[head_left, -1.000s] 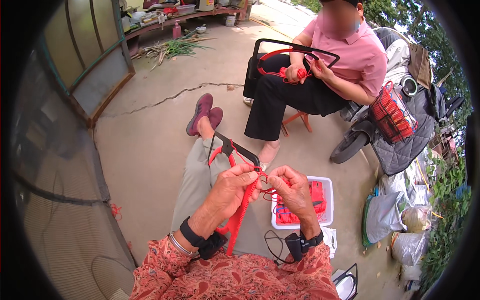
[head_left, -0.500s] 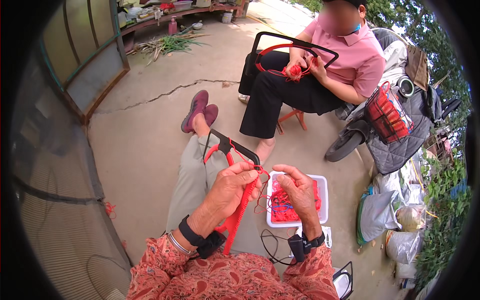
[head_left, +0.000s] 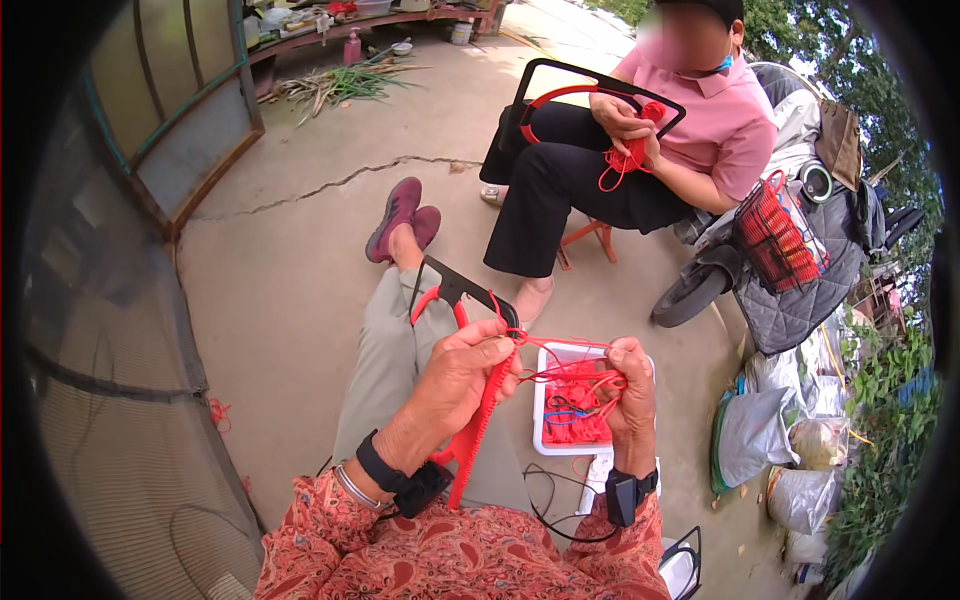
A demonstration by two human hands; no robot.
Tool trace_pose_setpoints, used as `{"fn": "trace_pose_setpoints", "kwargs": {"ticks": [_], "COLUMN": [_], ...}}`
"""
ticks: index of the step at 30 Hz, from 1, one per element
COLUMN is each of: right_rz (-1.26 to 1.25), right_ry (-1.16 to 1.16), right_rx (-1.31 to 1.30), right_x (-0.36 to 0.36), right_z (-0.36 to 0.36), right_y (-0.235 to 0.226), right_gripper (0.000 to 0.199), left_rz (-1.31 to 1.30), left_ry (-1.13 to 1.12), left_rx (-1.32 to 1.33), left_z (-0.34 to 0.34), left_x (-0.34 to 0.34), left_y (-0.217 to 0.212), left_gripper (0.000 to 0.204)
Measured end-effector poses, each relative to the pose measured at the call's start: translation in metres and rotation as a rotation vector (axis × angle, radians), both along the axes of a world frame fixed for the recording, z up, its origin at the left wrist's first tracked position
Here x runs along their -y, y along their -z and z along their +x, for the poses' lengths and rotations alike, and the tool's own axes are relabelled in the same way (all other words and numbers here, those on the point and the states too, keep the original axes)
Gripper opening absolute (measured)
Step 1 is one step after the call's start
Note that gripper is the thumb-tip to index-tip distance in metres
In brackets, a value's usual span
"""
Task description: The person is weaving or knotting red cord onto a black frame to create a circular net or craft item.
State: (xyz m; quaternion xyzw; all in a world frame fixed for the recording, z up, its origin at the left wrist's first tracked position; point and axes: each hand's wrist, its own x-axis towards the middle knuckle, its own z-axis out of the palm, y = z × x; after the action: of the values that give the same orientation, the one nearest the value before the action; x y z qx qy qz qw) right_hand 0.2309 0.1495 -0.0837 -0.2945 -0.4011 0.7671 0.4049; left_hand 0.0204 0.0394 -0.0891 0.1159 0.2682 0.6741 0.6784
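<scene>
A black frame (head_left: 482,298) stands tilted over my lap, one long side covered in red cord knotting (head_left: 478,432). At its far corner, my left hand (head_left: 458,385) is closed, pinching the frame and the cord there. My right hand (head_left: 632,395), off to the right, is closed round a loose bundle of red cord (head_left: 588,380). Strands run taut between both hands. Below the bundle, a white plastic basin (head_left: 538,410) holds a heap of red cord with some blue and black pieces, partly hidden by my right hand and the strands.
Opposite sits a person in a pink shirt (head_left: 715,150), with red cord in hand and another black frame (head_left: 580,68). A vehicle with a red-filled wire basket (head_left: 780,235) and several sacks (head_left: 760,430) line the right. A dark cable (head_left: 545,490) lies near the basin.
My right hand, half open near the frame before, has moved right and now grips the red cord, drawing strands out. My left hand keeps its place. The other person's hands have risen slightly.
</scene>
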Motion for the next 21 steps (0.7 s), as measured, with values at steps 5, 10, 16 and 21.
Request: {"fn": "trace_pose_setpoints", "kwargs": {"ticks": [5,10,16,21], "right_rz": [-0.112,-0.231,0.749,0.231], "right_ry": [0.516,0.740,0.334,-0.027], "right_rx": [0.056,0.223,1.215,0.514], "right_x": [-0.057,-0.068,-0.050,0.006], "right_z": [0.135,0.236,0.170,-0.003], "right_y": [0.058,0.118,0.141,0.006], "right_gripper": [0.008,0.007,0.034,0.026], "left_rz": [0.009,0.013,0.016,0.005], "left_ry": [-0.011,0.001,0.019,0.016], "left_rx": [0.037,0.049,0.007,-0.006], "left_z": [-0.003,-0.004,0.004,0.003], "left_x": [0.005,0.005,0.000,-0.001], "left_y": [-0.006,-0.001,-0.004,-0.002], "left_gripper": [0.020,0.020,0.019,0.020]}}
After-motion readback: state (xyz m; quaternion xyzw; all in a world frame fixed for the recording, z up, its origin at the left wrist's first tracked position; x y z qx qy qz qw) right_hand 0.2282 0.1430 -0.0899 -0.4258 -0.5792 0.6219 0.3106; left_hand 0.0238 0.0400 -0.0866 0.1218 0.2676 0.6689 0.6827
